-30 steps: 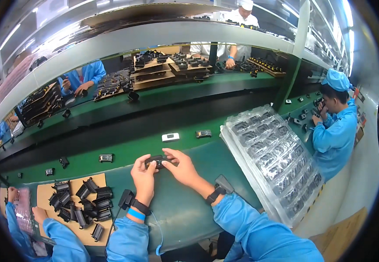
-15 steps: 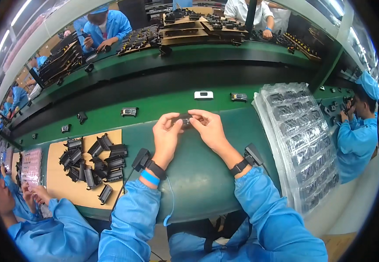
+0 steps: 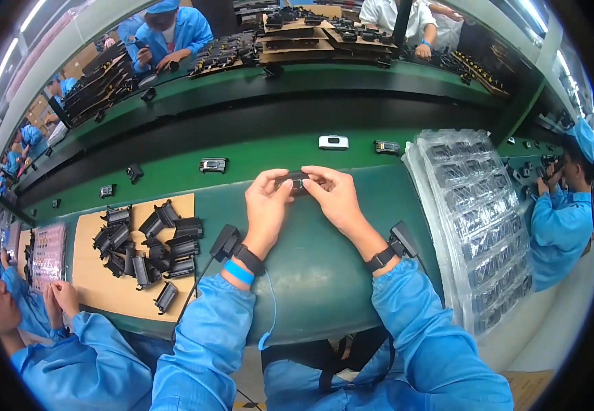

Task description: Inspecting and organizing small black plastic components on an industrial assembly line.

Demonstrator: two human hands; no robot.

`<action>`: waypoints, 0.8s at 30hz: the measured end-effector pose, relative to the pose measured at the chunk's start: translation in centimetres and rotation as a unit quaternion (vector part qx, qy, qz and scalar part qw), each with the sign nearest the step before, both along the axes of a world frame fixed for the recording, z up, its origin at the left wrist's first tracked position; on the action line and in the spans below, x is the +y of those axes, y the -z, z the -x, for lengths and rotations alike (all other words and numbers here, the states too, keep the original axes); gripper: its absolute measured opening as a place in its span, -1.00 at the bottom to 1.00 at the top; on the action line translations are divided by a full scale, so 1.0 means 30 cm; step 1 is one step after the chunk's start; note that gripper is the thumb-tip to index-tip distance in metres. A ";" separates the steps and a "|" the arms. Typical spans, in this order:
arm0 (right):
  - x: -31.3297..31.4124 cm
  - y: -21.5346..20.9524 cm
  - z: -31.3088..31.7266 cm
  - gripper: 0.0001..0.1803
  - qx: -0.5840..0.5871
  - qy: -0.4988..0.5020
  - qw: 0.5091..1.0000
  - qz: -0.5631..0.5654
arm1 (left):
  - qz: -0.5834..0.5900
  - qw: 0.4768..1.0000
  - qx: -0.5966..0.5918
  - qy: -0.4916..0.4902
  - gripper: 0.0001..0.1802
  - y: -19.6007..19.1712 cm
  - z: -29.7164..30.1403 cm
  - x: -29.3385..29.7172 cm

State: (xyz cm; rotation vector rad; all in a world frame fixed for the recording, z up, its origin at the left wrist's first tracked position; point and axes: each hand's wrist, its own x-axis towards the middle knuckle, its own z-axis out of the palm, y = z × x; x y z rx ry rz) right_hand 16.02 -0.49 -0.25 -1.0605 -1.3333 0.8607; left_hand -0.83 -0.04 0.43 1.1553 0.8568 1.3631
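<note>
My left hand (image 3: pixel 267 205) and my right hand (image 3: pixel 336 200) meet over the middle of the green bench. Between them they hold a small black plastic housing (image 3: pixel 299 184) by its two ends, thumbs on the near side. A lighter patch shows at its middle; fingers cover the rest. Left of my left arm, a brown cardboard sheet (image 3: pixel 91 284) carries a loose pile of similar-looking black housings (image 3: pixel 147 272). Beyond my hands, a white-topped unit (image 3: pixel 333 142) and a black unit (image 3: pixel 386 147) sit on the green strip, with another black unit (image 3: pixel 212 165) farther left.
Stacked clear plastic trays (image 3: pixel 478 219) with pockets lie to my right. A raised shelf (image 3: pixel 324 82) with piled parts runs across the back. Co-workers sit at my left (image 3: pixel 71 356) and right (image 3: pixel 560 212). A thin blue cord (image 3: pixel 271 308) hangs by my left wrist.
The units on the green strip have shifted right relative to the bench. My view has moved slightly. Both hands keep their hold on the black housing. The left co-worker's hands have come together.
</note>
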 end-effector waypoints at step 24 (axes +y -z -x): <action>-0.023 0.049 -0.188 -0.47 -0.083 0.264 0.960 -0.049 | -0.009 1.000 0.030 0.004 -0.68 -0.020 0.014 -0.004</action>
